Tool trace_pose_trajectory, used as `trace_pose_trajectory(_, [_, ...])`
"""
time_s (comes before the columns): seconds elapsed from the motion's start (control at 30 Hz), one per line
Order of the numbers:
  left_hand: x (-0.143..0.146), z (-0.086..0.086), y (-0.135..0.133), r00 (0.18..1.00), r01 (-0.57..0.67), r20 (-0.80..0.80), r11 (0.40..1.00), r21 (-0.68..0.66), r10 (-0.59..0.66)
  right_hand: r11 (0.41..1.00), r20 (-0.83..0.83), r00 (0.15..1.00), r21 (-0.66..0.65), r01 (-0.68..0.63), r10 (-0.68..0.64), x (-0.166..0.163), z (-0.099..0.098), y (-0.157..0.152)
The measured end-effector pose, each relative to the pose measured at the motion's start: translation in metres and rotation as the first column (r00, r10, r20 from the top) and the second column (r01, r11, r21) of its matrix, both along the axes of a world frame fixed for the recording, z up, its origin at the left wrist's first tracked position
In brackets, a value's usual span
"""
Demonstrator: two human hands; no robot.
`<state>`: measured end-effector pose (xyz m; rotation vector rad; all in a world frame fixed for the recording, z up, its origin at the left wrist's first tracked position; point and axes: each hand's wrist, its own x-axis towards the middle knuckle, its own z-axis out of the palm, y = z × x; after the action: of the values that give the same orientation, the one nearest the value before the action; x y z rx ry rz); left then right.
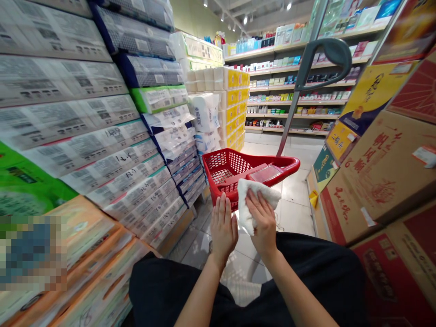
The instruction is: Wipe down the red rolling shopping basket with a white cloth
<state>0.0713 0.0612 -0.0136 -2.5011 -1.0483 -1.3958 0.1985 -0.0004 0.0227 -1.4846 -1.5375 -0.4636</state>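
Observation:
A red rolling shopping basket (221, 184) with a perforated body stands in front of my knees. Its grey pull handle (344, 59) is extended up and to the right on a metal pole. My left hand (223, 231) rests its outstretched fingers against the near rim of the basket. A folded white cloth (250, 193) is under my right hand (262, 222), pressed to the rim near the basket's front corner. The basket's inside shows only its grid, and part of the rim is covered by the cloth.
Tall stacks of packaged tissue (126, 154) line the left side. Cardboard boxes (388, 163) are piled close on the right. Shelves (272, 93) of small goods stand at the back, beyond the tiled aisle floor (293, 200).

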Motion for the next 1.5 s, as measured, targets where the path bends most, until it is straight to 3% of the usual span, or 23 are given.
trace_pose_trajectory(0.17, [-0.002, -0.003, 0.001, 1.000, -0.015, -0.017, 1.000, 0.018, 0.015, 0.995, 0.123, 0.988, -0.040, -0.086, 0.090, -0.013, 0.001, -0.004])
trace_pose_trajectory(0.33, [0.000, 0.001, -0.001, 1.000, -0.020, -0.012, 1.000, -0.001, 0.020, 0.998, 0.164, 0.986, -0.057, -0.029, 0.038, 0.026, 0.001, -0.005])
trace_pose_trajectory(0.53, [0.002, 0.003, -0.001, 1.000, 0.002, 0.010, 1.000, -0.008, -0.002, 0.995, 0.064, 0.995, 0.071, 0.075, -0.080, 0.064, -0.005, 0.001])
trace_pose_trajectory(0.7, [0.002, 0.002, -0.001, 1.000, -0.006, 0.015, 1.000, -0.007, 0.007, 0.999, -0.048, 0.998, 0.039, 0.034, -0.032, 0.034, -0.004, 0.002])
trace_pose_trajectory(0.87, [-0.001, 0.002, 0.000, 1.000, -0.002, -0.011, 1.000, 0.015, 0.002, 0.995, 0.073, 0.993, -0.037, -0.087, 0.090, -0.005, -0.002, -0.002])
trace_pose_trajectory(1.07, [-0.001, 0.003, 0.000, 1.000, -0.011, -0.028, 1.000, 0.012, 0.011, 0.993, 0.188, 0.978, -0.092, -0.068, 0.085, 0.020, 0.003, -0.005])
trace_pose_trajectory(1.27, [0.001, 0.003, -0.001, 1.000, 0.000, -0.002, 1.000, 0.012, 0.000, 0.997, 0.101, 0.992, 0.025, 0.073, -0.075, 0.057, 0.005, 0.000])
trace_pose_trajectory(1.37, [0.002, 0.002, -0.001, 1.000, -0.019, -0.007, 1.000, 0.018, 0.020, 0.998, 0.059, 0.996, 0.009, 0.066, -0.067, 0.043, 0.005, 0.001])
trace_pose_trajectory(1.5, [-0.001, 0.002, -0.001, 0.999, -0.024, -0.033, 1.000, 0.018, 0.025, 0.998, 0.101, 0.993, -0.033, -0.050, 0.053, 0.008, 0.004, -0.001])
